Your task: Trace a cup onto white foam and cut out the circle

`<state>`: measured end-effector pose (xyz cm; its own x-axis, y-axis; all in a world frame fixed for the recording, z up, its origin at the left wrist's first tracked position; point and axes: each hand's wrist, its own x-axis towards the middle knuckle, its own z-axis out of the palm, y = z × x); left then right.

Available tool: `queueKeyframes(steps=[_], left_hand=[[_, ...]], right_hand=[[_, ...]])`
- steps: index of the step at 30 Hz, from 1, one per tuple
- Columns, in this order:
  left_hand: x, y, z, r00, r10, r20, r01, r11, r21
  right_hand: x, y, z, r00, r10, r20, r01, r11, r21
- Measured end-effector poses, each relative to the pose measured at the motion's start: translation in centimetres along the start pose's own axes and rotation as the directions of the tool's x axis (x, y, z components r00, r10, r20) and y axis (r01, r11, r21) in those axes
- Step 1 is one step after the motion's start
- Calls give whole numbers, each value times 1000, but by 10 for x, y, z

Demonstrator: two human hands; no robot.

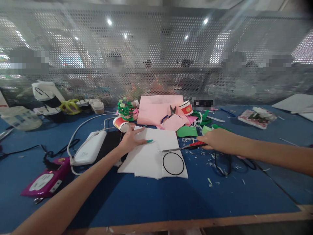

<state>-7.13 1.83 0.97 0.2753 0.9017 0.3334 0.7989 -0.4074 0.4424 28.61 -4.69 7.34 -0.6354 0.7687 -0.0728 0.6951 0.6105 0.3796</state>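
A: Anything hidden?
B: The right hand (213, 139), fingers clamped on it, covers the rear handle of the red-handled tool (192, 145), right of frame centre. Blade touching the white paper (148, 158): cannot tell.
A: Axis?
B: Near-horizontal; tip points left, slightly down. Left hand (129, 142): thumb and forefinger apart, on the paper's upper left.

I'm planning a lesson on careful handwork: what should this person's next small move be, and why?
Probably press the left hand more firmly on the white sheet before moving the red-handled tool. The right hand holds that tool so it reaches over the sheet just beyond the black circle, and only the left hand seems placed to steady the sheet.
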Motion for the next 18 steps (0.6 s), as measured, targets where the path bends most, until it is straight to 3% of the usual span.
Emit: queueKeyframes(steps=[18], left_hand=[[0,3,-1,1000,-2,8,2,1000,21]], right_hand=[[-29,15,11,999,22,23,-23,1000,18]])
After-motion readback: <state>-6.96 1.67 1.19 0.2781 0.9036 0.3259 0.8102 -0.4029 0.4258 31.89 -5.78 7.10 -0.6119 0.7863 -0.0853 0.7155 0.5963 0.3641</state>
